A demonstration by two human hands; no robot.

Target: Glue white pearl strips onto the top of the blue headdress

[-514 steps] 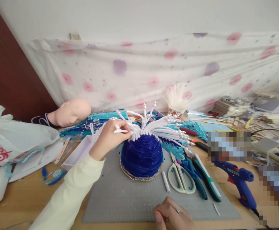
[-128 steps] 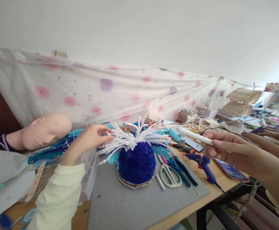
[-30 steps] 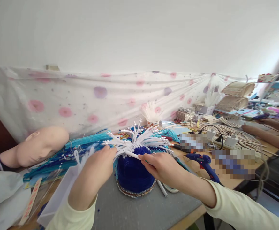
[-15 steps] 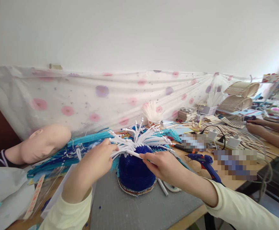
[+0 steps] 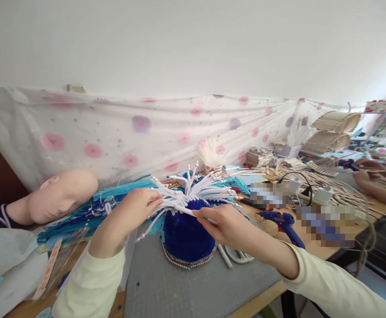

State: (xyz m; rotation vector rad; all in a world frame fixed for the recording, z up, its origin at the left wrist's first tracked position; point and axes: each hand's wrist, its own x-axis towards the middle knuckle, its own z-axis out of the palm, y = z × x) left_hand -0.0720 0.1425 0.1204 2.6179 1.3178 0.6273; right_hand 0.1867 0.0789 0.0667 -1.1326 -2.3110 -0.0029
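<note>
A dark blue, dome-shaped headdress (image 5: 189, 240) with a beaded rim stands on a grey mat (image 5: 166, 291). White bead-tipped strands (image 5: 209, 190) fan out from its top. My left hand (image 5: 138, 205) is at the left of the fan, fingertips pinched together on strands there; one strand hangs below that hand with its beads near the mat. My right hand (image 5: 224, 223) is closed in front of the dome, gripping a slim white stick-like piece (image 5: 183, 210) that points left across the strands' base. A bit of green shows between its fingers.
A mannequin head (image 5: 63, 194) lies at the left beside blue and turquoise strands (image 5: 120, 194). On the right are a blue glue gun (image 5: 284, 223), scissors (image 5: 241, 255), a power strip (image 5: 322, 194) and wooden sticks. A co-worker's hands (image 5: 367, 176) are at far right.
My left hand has shifted slightly, and a beaded strand now hangs below it. My right hand stays nearly in place. The co-worker's hands have moved right and now hold a thin stick.
</note>
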